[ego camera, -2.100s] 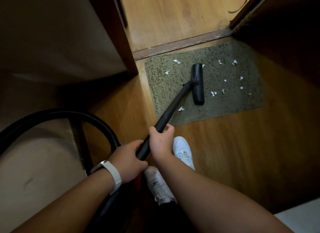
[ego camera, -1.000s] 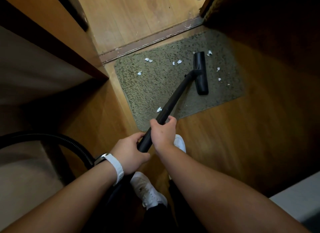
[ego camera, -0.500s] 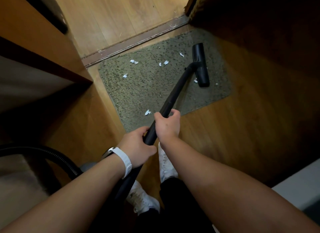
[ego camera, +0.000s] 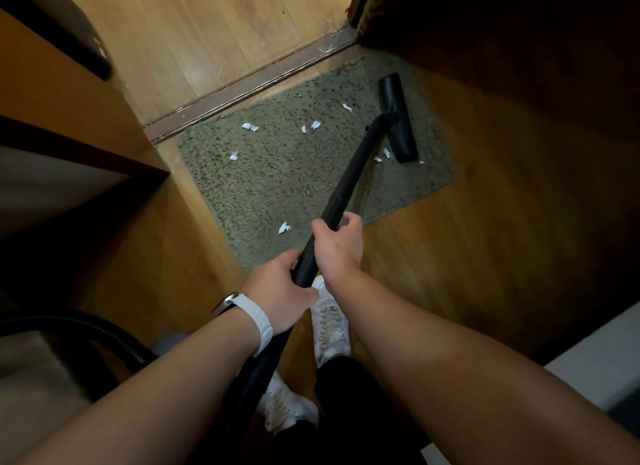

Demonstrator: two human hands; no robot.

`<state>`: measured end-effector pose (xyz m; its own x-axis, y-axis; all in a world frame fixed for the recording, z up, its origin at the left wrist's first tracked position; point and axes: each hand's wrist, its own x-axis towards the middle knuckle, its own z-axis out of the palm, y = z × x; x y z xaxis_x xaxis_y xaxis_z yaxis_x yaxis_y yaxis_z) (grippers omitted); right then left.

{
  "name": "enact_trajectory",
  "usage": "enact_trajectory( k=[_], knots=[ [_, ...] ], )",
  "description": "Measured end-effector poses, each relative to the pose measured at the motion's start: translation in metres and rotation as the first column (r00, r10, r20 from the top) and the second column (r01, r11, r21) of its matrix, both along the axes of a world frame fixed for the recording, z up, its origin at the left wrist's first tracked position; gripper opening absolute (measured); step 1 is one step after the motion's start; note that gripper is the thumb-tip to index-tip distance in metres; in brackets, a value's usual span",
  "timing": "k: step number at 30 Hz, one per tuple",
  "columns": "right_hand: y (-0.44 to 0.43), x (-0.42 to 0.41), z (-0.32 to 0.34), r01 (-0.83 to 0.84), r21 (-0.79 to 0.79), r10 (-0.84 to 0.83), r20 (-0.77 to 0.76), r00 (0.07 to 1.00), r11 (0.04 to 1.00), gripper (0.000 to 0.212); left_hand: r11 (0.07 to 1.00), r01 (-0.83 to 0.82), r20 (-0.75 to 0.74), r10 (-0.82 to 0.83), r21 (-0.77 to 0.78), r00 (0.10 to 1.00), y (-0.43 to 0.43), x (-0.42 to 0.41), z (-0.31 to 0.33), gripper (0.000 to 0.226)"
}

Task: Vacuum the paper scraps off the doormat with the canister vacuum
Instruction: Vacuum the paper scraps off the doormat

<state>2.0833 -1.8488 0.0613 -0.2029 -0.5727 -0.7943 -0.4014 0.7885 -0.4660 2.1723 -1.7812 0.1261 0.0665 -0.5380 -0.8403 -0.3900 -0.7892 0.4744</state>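
A grey-green doormat (ego camera: 277, 184) lies on the wooden floor before a door threshold. Several white paper scraps (ego camera: 250, 127) dot its far and left parts, one scrap (ego camera: 284, 227) sits near its front edge, and two lie beside the nozzle. The black vacuum wand (ego camera: 349, 180) runs from my hands to the flat black floor nozzle (ego camera: 397, 118), which rests on the mat's right side. My right hand (ego camera: 337, 244) grips the wand higher up. My left hand (ego camera: 278, 295), with a white watch on the wrist, grips it just below.
The ribbed black hose (ego camera: 104, 333) curves along the floor at the left. A wooden cabinet (ego camera: 69, 118) stands at the left, a dark wooden panel (ego camera: 519, 66) at the right. The metal threshold strip (ego camera: 249, 83) crosses behind the mat. My white shoes (ego camera: 329, 322) stand below my hands.
The nozzle has swept rightward across the mat to its right side, and most scraps on that side are gone. Both hands kept their grip on the wand.
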Motion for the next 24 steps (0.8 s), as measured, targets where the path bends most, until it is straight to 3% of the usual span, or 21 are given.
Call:
enact_trajectory(
  k=[5, 11, 24],
  knots=[
    [0.007, -0.003, 0.002, 0.005, 0.004, -0.005, 0.009, 1.000, 1.000, 0.040, 1.000, -0.004, -0.006, 0.004, -0.010, 1.000, 0.006, 0.000, 0.008, 0.035],
    [0.025, 0.005, 0.007, 0.022, 0.023, -0.022, 0.016, 1.000, 0.999, 0.060, 1.000, 0.007, -0.003, -0.007, 0.009, 1.000, 0.021, 0.010, 0.017, 0.041],
    [0.087, 0.028, 0.017, 0.011, 0.039, -0.014, 0.054, 0.998, 0.999, 0.051, 0.996, 0.085, 0.087, -0.086, 0.020, 0.992, 0.081, 0.038, 0.028, 0.059]
  ],
)
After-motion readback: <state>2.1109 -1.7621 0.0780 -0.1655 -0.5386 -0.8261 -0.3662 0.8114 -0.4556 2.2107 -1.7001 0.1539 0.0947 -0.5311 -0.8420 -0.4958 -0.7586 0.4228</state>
